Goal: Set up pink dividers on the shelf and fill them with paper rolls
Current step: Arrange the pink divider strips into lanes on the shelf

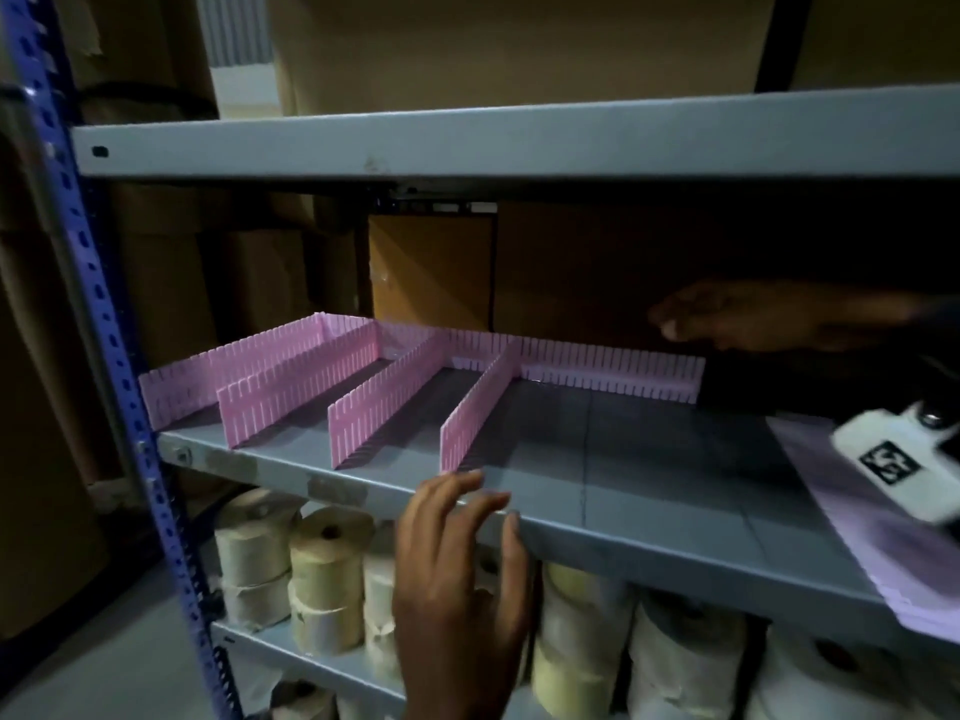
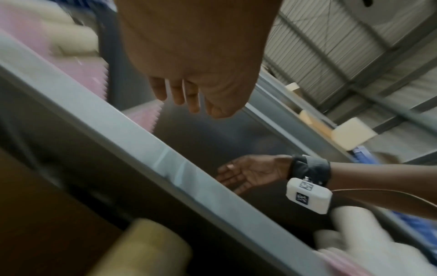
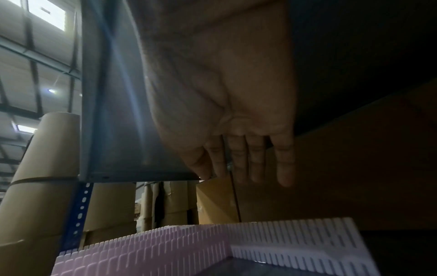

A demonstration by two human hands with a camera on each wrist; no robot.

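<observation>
Pink slotted dividers [image 1: 384,392] stand on the grey middle shelf [image 1: 649,475]: a long strip along the back and several cross strips running to the front edge. My left hand [image 1: 462,517] is open, its straight fingers resting on the shelf's front lip just below the rightmost cross strip. My right hand [image 1: 727,317] hovers open and empty above the right end of the back strip [image 3: 295,240], palm down. More flat pink divider sheets [image 1: 883,537] lie at the shelf's right end. Paper rolls [image 1: 327,574] fill the shelf below.
A grey upper shelf [image 1: 519,142] hangs close above the working space. Brown cardboard boxes [image 1: 431,272] stand behind the dividers. A blue perforated upright [image 1: 104,304] frames the left side. The right half of the middle shelf holds only the flat pink sheets.
</observation>
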